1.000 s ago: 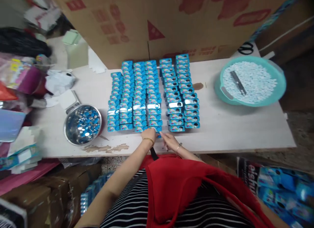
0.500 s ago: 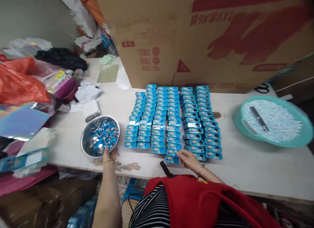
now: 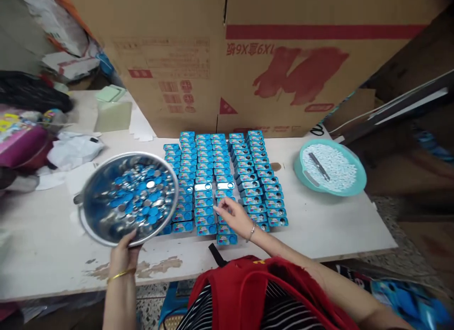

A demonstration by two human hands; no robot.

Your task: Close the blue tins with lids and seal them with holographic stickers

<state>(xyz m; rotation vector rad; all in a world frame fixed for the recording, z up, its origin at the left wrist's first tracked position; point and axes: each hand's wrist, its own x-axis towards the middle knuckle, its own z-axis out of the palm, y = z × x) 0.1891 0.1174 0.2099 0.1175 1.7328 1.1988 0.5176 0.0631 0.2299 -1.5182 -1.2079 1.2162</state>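
Note:
My left hand (image 3: 125,251) grips the near rim of a steel bowl (image 3: 99,178) and holds it tilted above the table. The bowl is full of small round blue and silver caps (image 3: 140,197). Several rows of small blue tins (image 3: 227,174) lie side by side in the middle of the table. My right hand (image 3: 234,216) hovers over the near rows, fingers bent and loosely apart, with nothing visible in them.
A teal basin (image 3: 358,181) of white pellets with a dark tool on top sits at the right. A big cardboard box (image 3: 248,60) stands behind the tins. Bags, paper and clutter (image 3: 42,131) crowd the left. The table's front edge (image 3: 283,266) is close to my body.
My left hand took the steel bowl by its rim and lifted it, tilted, toward the tins. My right hand moved from the nearest tin up over the rows.

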